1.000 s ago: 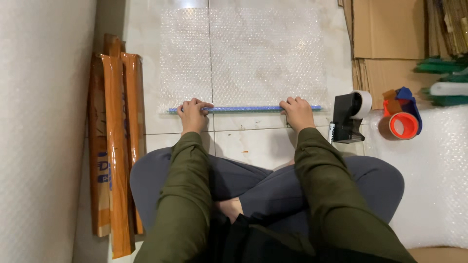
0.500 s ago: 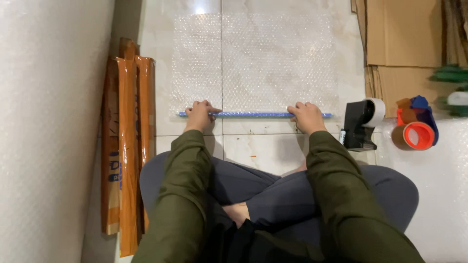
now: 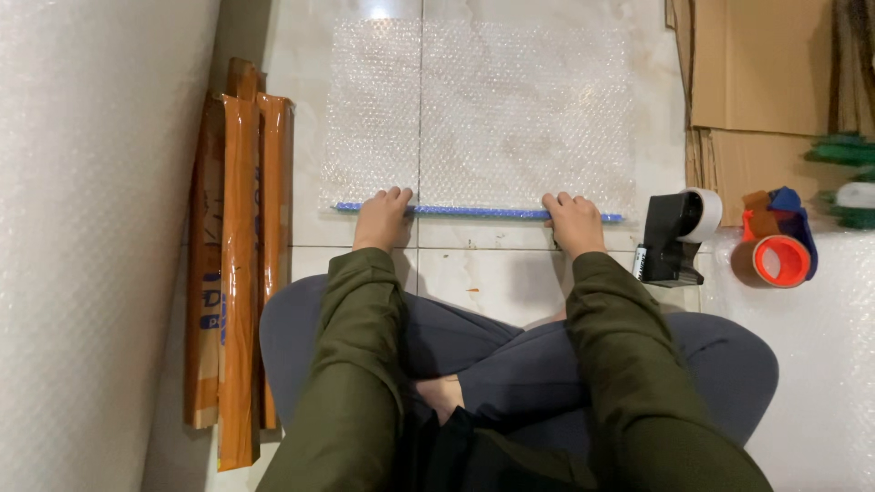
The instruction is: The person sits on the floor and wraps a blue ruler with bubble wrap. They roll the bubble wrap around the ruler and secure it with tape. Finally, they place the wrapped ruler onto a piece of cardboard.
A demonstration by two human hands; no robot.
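A thin blue rod [image 3: 478, 213] lies across the near edge of a clear bubble-wrap sheet [image 3: 483, 109] spread on the tiled floor. My left hand [image 3: 383, 219] rests on the rod near its left end, fingers curled over it. My right hand [image 3: 574, 221] presses on the rod near its right end in the same way. I sit cross-legged just behind the rod, in green sleeves and grey trousers.
Long orange-wrapped packages [image 3: 239, 264] lie along the left, beside a big bubble-wrap roll [image 3: 91, 228]. To the right sit a black tape dispenser [image 3: 674, 235], an orange tape gun [image 3: 779, 251] and flattened cardboard [image 3: 756, 82].
The view has shifted slightly. Both hands stay on the blue rod at the sheet's near edge, with no clear movement of the rod.
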